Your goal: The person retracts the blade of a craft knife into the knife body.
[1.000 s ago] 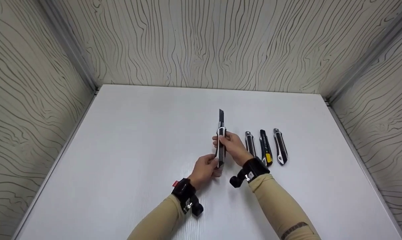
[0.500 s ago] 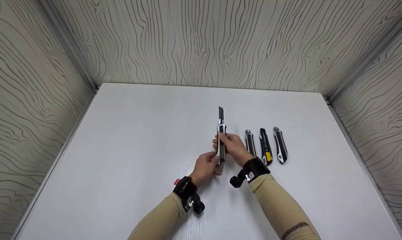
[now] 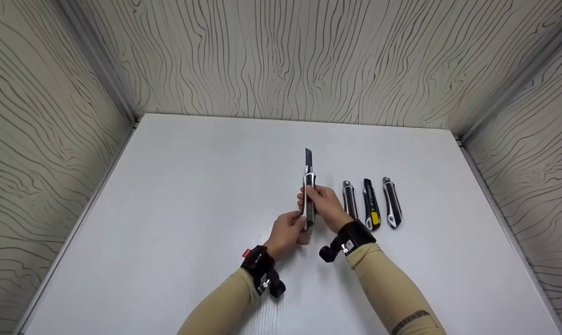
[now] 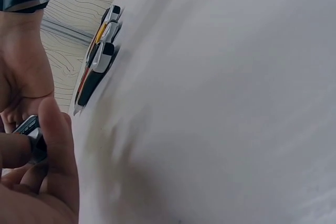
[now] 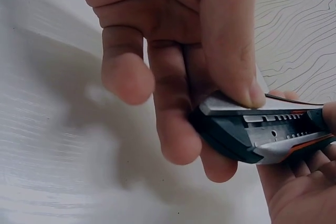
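hands (image 3: 325,203) both clasp one utility knife (image 3: 309,195) (blade out), left hand (image 3: 287,232) at its butt.

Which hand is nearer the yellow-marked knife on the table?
Right. The right hand grips the held knife just left of the yellow-marked knife; the left hand holds its butt, farther left.

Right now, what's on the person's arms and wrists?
Both arms wear snug tan long sleeves; the right sleeve has a dark printed band near the elbow. Each wrist carries a black strap with a small black camera: left wrist strap shows a red tag, right wrist strap a metal buckle.
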`<state>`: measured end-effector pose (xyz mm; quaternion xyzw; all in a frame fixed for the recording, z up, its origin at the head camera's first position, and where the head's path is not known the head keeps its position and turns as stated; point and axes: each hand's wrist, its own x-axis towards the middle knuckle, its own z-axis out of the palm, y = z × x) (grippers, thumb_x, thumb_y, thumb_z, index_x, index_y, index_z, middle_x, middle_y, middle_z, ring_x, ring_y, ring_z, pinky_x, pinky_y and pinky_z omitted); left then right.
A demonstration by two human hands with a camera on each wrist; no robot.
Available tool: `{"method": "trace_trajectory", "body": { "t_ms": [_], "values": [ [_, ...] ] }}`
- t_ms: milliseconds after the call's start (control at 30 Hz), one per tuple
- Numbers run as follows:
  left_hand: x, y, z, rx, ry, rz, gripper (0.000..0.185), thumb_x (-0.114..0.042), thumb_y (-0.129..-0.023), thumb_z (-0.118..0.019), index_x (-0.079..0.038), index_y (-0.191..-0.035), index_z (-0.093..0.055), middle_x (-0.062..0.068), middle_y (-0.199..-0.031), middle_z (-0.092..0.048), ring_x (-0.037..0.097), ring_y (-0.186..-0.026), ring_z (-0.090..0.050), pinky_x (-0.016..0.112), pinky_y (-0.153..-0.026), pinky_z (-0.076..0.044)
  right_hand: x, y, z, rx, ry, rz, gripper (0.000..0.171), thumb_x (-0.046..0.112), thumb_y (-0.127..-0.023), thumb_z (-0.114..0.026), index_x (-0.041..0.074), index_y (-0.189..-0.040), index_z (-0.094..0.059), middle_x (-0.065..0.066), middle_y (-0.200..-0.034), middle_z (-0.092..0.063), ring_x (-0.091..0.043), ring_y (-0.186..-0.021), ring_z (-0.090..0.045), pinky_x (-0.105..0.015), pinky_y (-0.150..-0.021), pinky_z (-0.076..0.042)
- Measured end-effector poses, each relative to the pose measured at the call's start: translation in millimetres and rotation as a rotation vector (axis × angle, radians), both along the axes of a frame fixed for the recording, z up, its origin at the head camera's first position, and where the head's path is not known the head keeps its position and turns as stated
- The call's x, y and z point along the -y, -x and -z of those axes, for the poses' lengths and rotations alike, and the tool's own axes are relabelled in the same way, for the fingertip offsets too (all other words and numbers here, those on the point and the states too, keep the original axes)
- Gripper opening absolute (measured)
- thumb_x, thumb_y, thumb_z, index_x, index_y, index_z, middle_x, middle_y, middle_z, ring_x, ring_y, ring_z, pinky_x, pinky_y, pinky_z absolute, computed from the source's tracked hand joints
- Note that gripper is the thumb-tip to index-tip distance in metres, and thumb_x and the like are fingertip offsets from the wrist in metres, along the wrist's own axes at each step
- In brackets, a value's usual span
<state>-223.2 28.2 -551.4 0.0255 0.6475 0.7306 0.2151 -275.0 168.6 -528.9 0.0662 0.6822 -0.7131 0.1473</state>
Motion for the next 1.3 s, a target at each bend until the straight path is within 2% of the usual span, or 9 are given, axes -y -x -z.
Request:
{"method": "trace_trajectory", "body": {
  "t_ms": [200, 433, 600, 867, 1100, 1300],
  "values": [
    [-0.6, -1.0, -0.9, 0.001, 0.001, 0.013, 0.023, -0.010, -0.102, -0.044, 0.008, -0.107, -0.056, 0.010, -0.081, -0.060, 0.016, -0.067, -0.059, 0.028, -0.060, -0.056, -0.3, -0.8, 0.5, 0.024, 0.005, 0.019, 0.036, 0.018, -0.104, -0.046, -0.010, -0.125, -0.051, -0.005, -0.095, -0.065, -0.012, -0.083, -0.066, -0.026, -0.079, -0.057],
    [0.6, -1.3, -1.4, -0.031, 0.069, -0.002, 0.024, -0.012, -0.102, -0.045, 0.007, -0.108, -0.059, 0.013, -0.085, -0.066, 0.016, -0.070, -0.062, 0.031, -0.062, -0.060, 0.0, -0.9, 0.7, 0.030, 0.018, 0.012, 0.037, 0.015, -0.103, -0.046, -0.012, -0.129, -0.047, -0.007, -0.098, -0.065, -0.012, -0.085, -0.066, -0.026, -0.081, -0.057],
    [-0.4, 0.6, -0.3, -0.019, 0.044, -0.005, 0.023, -0.010, -0.101, -0.045, 0.008, -0.105, -0.058, 0.011, -0.080, -0.063, 0.015, -0.067, -0.061, 0.028, -0.060, -0.059, -1.2, -0.6, 1.3, 0.025, 0.031, 0.002, 0.039, 0.013, -0.103, -0.046, -0.014, -0.132, -0.044, -0.007, -0.099, -0.065, -0.012, -0.085, -0.066, -0.025, -0.081, -0.057],
    [-3.0, 3.5, 1.1, 0.001, 0.021, 0.004, 0.020, -0.008, -0.101, -0.045, 0.008, -0.099, -0.056, 0.008, -0.076, -0.059, 0.014, -0.064, -0.058, 0.025, -0.057, -0.055, -4.1, -0.1, 1.1, 0.025, 0.034, -0.005, 0.036, 0.010, -0.103, -0.046, -0.011, -0.132, -0.046, -0.009, -0.103, -0.065, -0.011, -0.085, -0.066, -0.025, -0.082, -0.056],
    [-2.5, 4.4, -1.2, 0.014, 0.030, 0.005, 0.019, -0.008, -0.101, -0.045, 0.007, -0.099, -0.056, 0.008, -0.077, -0.059, 0.015, -0.065, -0.058, 0.025, -0.058, -0.056, -5.1, -0.2, 0.1, 0.009, 0.042, -0.041, 0.038, 0.008, -0.103, -0.045, -0.012, -0.135, -0.041, -0.020, -0.115, -0.062, -0.011, -0.088, -0.066, -0.023, -0.082, -0.056],
    [-2.5, 5.1, -0.8, 0.025, 0.020, 0.008, 0.021, -0.008, -0.101, -0.045, 0.008, -0.106, -0.058, 0.008, -0.078, -0.059, 0.015, -0.065, -0.057, 0.025, -0.059, -0.055, -7.4, -0.3, 0.9, 0.012, 0.051, -0.066, 0.038, 0.006, -0.102, -0.045, -0.012, -0.136, -0.041, -0.013, -0.111, -0.064, -0.011, -0.090, -0.066, -0.023, -0.084, -0.055]
  ]
}}
